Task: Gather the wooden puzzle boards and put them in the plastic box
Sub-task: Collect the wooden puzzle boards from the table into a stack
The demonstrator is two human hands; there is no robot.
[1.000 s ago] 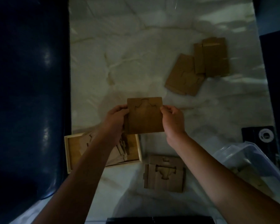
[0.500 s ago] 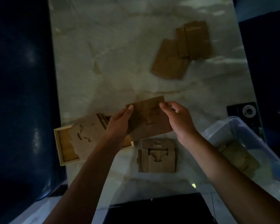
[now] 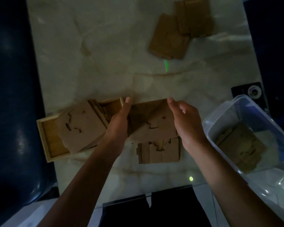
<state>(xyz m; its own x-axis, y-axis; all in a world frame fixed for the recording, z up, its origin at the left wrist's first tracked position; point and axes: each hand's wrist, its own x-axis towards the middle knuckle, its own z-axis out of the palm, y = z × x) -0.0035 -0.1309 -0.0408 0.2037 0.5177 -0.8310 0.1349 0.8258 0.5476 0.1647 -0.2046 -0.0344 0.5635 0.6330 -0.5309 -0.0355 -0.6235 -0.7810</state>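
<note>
My left hand [image 3: 120, 123] and my right hand [image 3: 186, 123] hold one wooden puzzle board [image 3: 152, 121] by its left and right edges, low above the table. Partly beneath it lies another board stack [image 3: 161, 152] with a cut-out shape. To the left, a wooden tray [image 3: 47, 141] holds tilted boards [image 3: 79, 125]. Several more boards [image 3: 179, 30] lie at the far right of the table. The clear plastic box [image 3: 233, 110] stands at the right, with boards [image 3: 241, 145] inside.
The pale marble table [image 3: 97, 54] has a dark blue seat [image 3: 11, 95] along its left side. A black device [image 3: 251, 92] sits behind the box. A dark object [image 3: 151, 208] lies at the near edge between my arms.
My hands have lowered the held board toward the table, over the near stack, and it now lies flatter. The view has tilted down and the box shows more.
</note>
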